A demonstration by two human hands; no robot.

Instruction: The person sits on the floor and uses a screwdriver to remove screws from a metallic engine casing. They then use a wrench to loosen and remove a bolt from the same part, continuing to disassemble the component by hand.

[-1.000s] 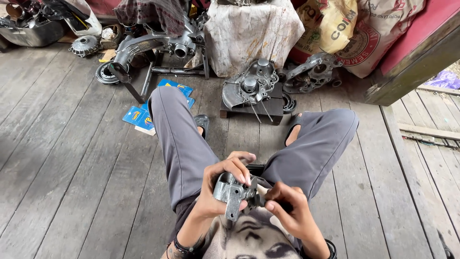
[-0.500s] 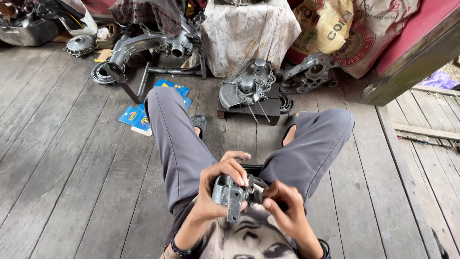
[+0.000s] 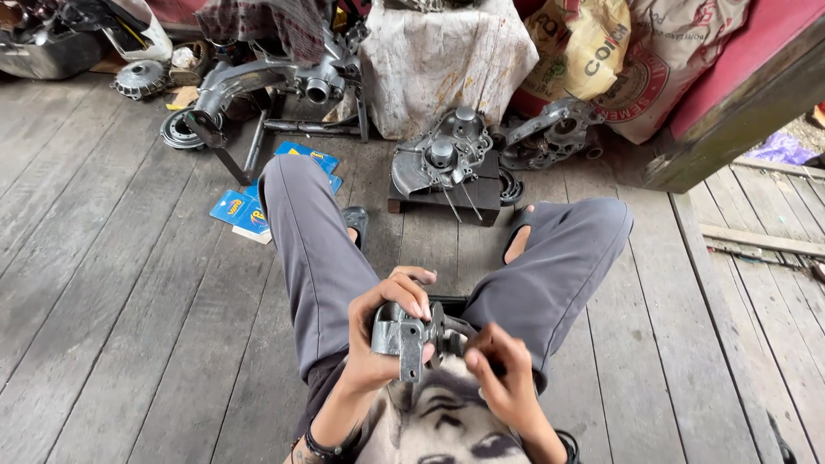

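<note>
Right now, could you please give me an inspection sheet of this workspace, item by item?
Surface: weathered grey plank floor, gaps between boards; person sits on it, knees bent.
Job's things: small grey metal part with a round fitting on its right end, held above the lap.
Clutter: engine case half on a dark block; second case beside it; blue packets; metal arm assembly; ring-shaped part.
Hands: left hand wrapped around the part; right hand pinching at its right end.
Cables: nothing seen.
Surroundings: stained cloth cover, printed sacks, red bench edge.
</note>
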